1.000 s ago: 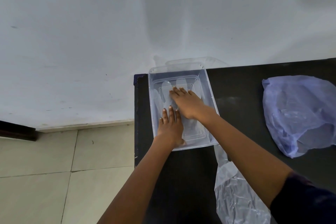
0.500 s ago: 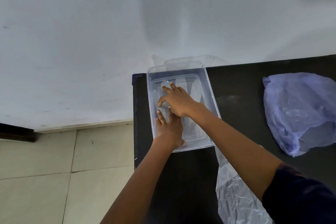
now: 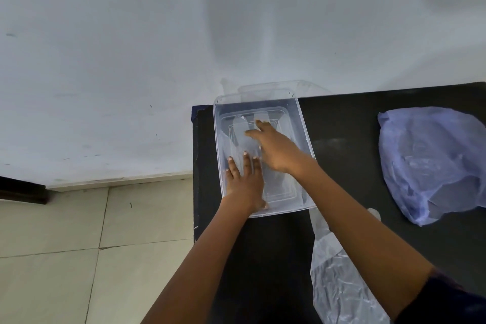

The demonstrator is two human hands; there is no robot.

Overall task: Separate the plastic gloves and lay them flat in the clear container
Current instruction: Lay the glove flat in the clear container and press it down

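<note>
Head view, item by item.

Item: clear rectangular plastic container (image 3: 305,137), standing at the far left corner of the black table (image 3: 349,123), its far end against the white wall (image 3: 157,34).

Item: thin transparent plastic glove (image 3: 240,126), lying flat on the container floor with its fingers pointing toward the wall; its outline was faint and partly hidden under my hands.

Item: my left hand (image 3: 246,181), inside the near left part of the container, fingers straight and together, palm pressed down on the glove, gripping nothing.

Item: my right hand (image 3: 276,150), farther in and just beside the left, fingers extended and spread, resting flat on the same glove, holding nothing. My right forearm crossed the container's near right corner.

Item: crumpled clear plastic gloves (image 3: 339,284), a loose pile on the table near me, under my right arm, one strip reaching up to the container's near edge.

Item: pale blue crinkled plastic bag (image 3: 431,160), on the table well to the right of the container.

Item: beige tiled floor (image 3: 65,258), left of the table.
</note>
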